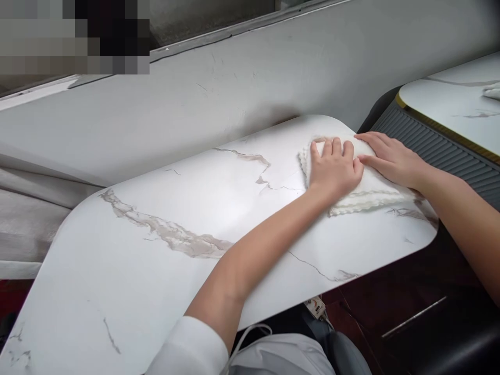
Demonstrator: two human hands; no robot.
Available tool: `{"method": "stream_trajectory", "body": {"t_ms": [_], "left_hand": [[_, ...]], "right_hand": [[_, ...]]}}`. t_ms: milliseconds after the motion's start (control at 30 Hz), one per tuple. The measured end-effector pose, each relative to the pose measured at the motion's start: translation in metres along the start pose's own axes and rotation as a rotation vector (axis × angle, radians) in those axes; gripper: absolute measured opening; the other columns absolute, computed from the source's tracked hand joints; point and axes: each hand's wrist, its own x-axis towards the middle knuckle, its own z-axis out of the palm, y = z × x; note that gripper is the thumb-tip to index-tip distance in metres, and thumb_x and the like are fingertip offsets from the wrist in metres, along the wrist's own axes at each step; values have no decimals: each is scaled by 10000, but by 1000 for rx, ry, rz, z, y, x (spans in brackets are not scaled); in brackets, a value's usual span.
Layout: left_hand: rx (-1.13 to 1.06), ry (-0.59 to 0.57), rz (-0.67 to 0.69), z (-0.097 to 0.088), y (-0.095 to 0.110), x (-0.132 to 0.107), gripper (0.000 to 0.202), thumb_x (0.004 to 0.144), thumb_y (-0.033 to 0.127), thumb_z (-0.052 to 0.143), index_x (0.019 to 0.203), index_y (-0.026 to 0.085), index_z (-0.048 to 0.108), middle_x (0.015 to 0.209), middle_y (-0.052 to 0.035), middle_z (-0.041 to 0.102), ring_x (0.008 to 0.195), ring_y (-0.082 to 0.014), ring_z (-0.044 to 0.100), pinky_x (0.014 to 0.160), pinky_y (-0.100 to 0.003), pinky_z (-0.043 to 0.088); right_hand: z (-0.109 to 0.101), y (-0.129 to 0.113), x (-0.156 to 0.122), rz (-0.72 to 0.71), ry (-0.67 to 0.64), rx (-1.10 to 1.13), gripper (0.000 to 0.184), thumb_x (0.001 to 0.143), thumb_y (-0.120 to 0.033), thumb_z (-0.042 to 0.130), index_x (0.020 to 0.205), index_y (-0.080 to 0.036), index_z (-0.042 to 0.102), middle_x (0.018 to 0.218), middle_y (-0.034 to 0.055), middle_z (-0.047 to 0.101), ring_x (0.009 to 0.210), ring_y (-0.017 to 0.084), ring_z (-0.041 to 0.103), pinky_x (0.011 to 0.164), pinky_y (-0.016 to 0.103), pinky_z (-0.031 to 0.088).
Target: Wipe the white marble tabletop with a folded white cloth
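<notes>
A folded cream-white cloth [375, 185] with a scalloped edge lies on the right part of a white marble-patterned table [156, 291]. My left hand [335, 165] presses down on the cloth's left side, its fingers spread and slightly bent. Beside it, my right hand [394, 156] rests flat on the cloth's upper right, fingers stretched out. The two hands are close together, with the left fingers near the right thumb. The surface under the cloth is hidden.
A grey wall panel [175, 109] runs along the table's far side. To the right stands a second marble-patterned tabletop [461, 96] with a gold edge, and a white cloth [492, 91] lies on it. A grey ribbed surface [429, 140] lies between the tables.
</notes>
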Motion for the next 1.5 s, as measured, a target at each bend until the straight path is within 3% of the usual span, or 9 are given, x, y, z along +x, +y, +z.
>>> {"method": "stream_trajectory", "body": {"t_ms": [300, 500, 667, 833, 1000, 1167, 1367, 1500], "left_hand": [[31, 42, 38, -7, 41, -63, 544, 1017, 328, 210, 1470, 131, 438, 1554, -114, 437, 1466, -260, 340, 1233, -500, 211], [2, 38, 64, -10, 55, -85, 558, 1016, 308, 188, 1477, 111, 433, 1550, -120, 442, 1456, -257, 360, 1229, -498, 240], [-42, 34, 78, -11, 62, -96, 561, 1014, 311, 207, 1479, 94, 433, 1559, -140, 423, 1468, -269, 343, 1239, -485, 222], [-45, 28, 94, -12, 61, -97, 564, 1012, 313, 214, 1480, 85, 429, 1556, -150, 424, 1466, -282, 342, 1235, -503, 223], [-28, 45, 99, -10, 58, -91, 556, 1007, 311, 220, 1463, 92, 450, 1534, -143, 457, 1443, -279, 378, 1226, -513, 239], [-28, 40, 96, -8, 52, -80, 550, 1007, 326, 233, 1466, 108, 442, 1538, -136, 451, 1456, -284, 354, 1232, -510, 219], [-51, 4, 88, -9, 40, -64, 547, 1010, 324, 226, 1468, 111, 436, 1549, -137, 437, 1460, -276, 349, 1232, -506, 214], [-49, 6, 57, -7, 25, -48, 543, 1008, 324, 244, 1464, 103, 438, 1547, -147, 437, 1459, -282, 345, 1230, -511, 208]], "right_hand": [[3, 9, -80, -25, 58, -24, 633, 926, -656, 267, 1479, -367, 373, 1565, 43, 395, 1417, 372, 373, 1139, 606, 343], [5, 10, -112, -24, 113, 37, 556, 919, -637, 298, 1450, -481, 357, 1547, 17, 419, 1423, 325, 396, 1172, 564, 315], [7, 5, -128, -22, 130, 52, 579, 917, -620, 305, 1461, -431, 369, 1549, 69, 414, 1452, 310, 355, 1196, 534, 279], [8, 3, -127, -16, 157, 39, 570, 919, -605, 299, 1451, -422, 392, 1519, 69, 451, 1429, 311, 394, 1193, 535, 294], [7, 4, -117, -34, 163, 29, 512, 908, -613, 311, 1414, -552, 364, 1486, -18, 490, 1380, 337, 454, 1146, 590, 358], [3, 3, -105, -17, 132, 7, 526, 925, -584, 302, 1394, -395, 446, 1470, 59, 500, 1377, 335, 454, 1133, 562, 369], [3, 1, -84, -41, 145, -17, 507, 926, -573, 324, 1387, -408, 451, 1443, 49, 521, 1325, 347, 501, 1082, 560, 415], [3, -5, -58, -49, 130, -26, 540, 918, -558, 325, 1387, -344, 483, 1447, 67, 526, 1318, 358, 503, 1077, 562, 414]]}}
